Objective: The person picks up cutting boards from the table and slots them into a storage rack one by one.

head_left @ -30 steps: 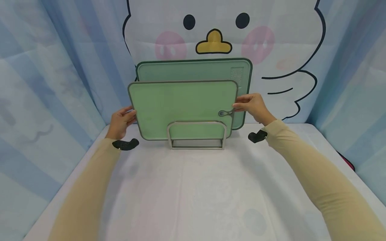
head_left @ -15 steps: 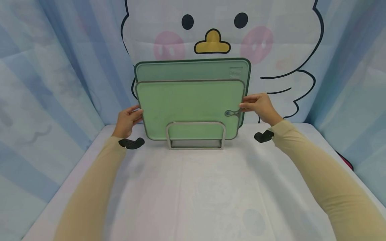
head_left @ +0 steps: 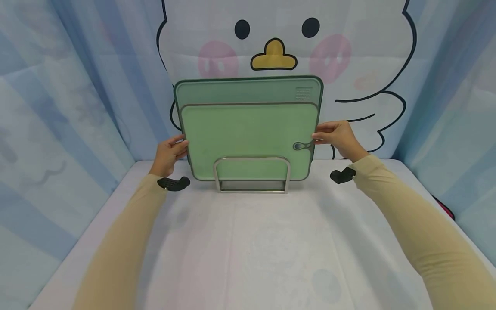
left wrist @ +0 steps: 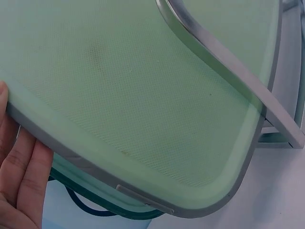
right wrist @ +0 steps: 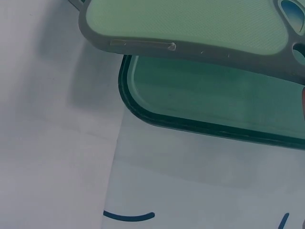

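Note:
A light green cutting board (head_left: 244, 129) with a grey rim stands on its long edge in a metal rack (head_left: 252, 158), behind the rack's front loop. My left hand (head_left: 167, 156) pinches its left edge, fingers behind and thumb in front. On the opposite edge, beside the board's hole, my right hand (head_left: 338, 137) grips with thumb and fingers. Behind it stands a larger, darker green cutting board (head_left: 248, 91), its top and right margin showing. In the left wrist view, fingers (left wrist: 28, 176) reach behind the light board's grey rim. Only a sliver of finger shows in the right wrist view.
The rack stands near the back of a table (head_left: 248, 249) covered in white cloth. A curtain (head_left: 271, 26) with a cartoon bird face hangs close behind the boards, and blue patterned curtains (head_left: 58, 107) enclose the sides. A small red item (head_left: 444, 207) lies at the right edge.
Both hands have slid the light green board to the right in the rack, so it now sits more centred in front of the darker board. The darker board and rack have stayed in place.

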Tool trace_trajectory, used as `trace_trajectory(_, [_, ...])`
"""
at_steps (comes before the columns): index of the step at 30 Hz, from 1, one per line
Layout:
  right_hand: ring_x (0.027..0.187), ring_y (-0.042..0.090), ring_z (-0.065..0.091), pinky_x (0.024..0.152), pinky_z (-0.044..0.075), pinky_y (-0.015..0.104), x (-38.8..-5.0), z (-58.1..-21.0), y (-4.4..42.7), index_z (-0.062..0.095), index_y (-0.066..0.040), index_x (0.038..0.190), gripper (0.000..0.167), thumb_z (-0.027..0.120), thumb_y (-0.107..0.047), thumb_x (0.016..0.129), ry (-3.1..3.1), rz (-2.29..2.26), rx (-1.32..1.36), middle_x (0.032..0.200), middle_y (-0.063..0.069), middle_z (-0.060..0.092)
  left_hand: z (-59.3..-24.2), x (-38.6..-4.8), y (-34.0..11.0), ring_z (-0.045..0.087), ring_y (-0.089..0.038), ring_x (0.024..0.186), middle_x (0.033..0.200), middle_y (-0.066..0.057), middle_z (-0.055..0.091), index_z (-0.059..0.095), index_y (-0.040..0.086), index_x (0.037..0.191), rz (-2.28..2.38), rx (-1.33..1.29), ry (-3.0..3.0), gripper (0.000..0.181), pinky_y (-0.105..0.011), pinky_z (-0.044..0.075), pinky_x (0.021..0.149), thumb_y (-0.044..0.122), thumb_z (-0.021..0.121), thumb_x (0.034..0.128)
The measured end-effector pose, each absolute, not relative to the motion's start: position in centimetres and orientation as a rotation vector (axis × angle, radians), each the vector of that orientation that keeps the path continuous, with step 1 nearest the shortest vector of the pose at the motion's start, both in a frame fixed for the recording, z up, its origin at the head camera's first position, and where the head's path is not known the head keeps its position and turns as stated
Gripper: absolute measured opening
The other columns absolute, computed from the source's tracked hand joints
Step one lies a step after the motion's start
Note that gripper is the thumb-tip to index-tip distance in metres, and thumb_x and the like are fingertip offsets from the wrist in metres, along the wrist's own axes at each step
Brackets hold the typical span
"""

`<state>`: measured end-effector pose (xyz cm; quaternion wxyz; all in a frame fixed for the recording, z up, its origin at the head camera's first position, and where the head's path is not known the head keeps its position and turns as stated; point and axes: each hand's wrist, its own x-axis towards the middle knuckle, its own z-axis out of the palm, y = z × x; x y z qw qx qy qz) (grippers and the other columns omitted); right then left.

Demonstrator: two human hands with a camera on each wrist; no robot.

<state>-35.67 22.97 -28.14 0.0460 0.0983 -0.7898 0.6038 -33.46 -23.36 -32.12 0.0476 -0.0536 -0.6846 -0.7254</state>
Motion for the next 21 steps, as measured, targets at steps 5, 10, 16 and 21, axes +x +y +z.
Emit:
trace_trajectory(5, [0.07, 0.004, 0.069, 0.071, 0.058, 0.028, -35.7, -28.4, 22.9, 0.071, -0.007, 0.094, 0.013, 0.07, -0.004, 0.082, -2.385, 1.867, 0.294, 0.073, -0.014, 0.069, -32.1, -33.6, -23.2, 0.065, 0.006, 0.078, 0.082, 0.018, 0.067, 0.029, -0.005, 0.144, -2.204, -0.139, -2.103, 0.058, -0.011, 0.052, 0.077, 0.011, 0.054, 0.0948])
trace_trajectory(10, [0.071, 0.002, 0.068, 0.07, 0.058, 0.025, -35.9, -28.5, 22.8, 0.064, 0.007, 0.109, 0.028, 0.069, -0.004, 0.084, -2.388, 1.847, 0.29, 0.074, -0.015, 0.068, -32.0, -33.7, -23.2, 0.066, 0.006, 0.078, 0.082, 0.018, 0.067, 0.03, -0.004, 0.144, -2.213, -0.133, -2.091, 0.057, -0.011, 0.052, 0.077, 0.012, 0.054, 0.0947])
trace_trajectory(16, [0.072, -0.002, 0.067, 0.07, 0.058, 0.022, -35.8, -29.0, 22.4, 0.056, 0.012, 0.119, 0.04, 0.066, -0.009, 0.087, -2.428, 1.787, 0.276, 0.075, -0.018, 0.067, -32.3, -33.6, -23.1, 0.065, 0.006, 0.078, 0.084, 0.018, 0.066, 0.036, -0.003, 0.142, -2.129, -0.114, -2.098, 0.055, -0.011, 0.052, 0.077, 0.015, 0.056, 0.094])
trace_trajectory(21, [0.081, 0.004, 0.069, 0.073, 0.058, 0.024, -35.3, -29.7, 22.1, 0.058, 0.004, 0.122, 0.038, 0.063, -0.016, 0.091, -2.536, 1.548, 0.252, 0.097, 0.003, 0.073, -32.9, -33.3, -22.4, 0.065, -0.002, 0.09, 0.107, -0.001, 0.067, 0.047, 0.0, 0.136, -1.826, -0.061, -2.163, 0.046, -0.02, 0.053, 0.087, 0.018, 0.056, 0.0946])
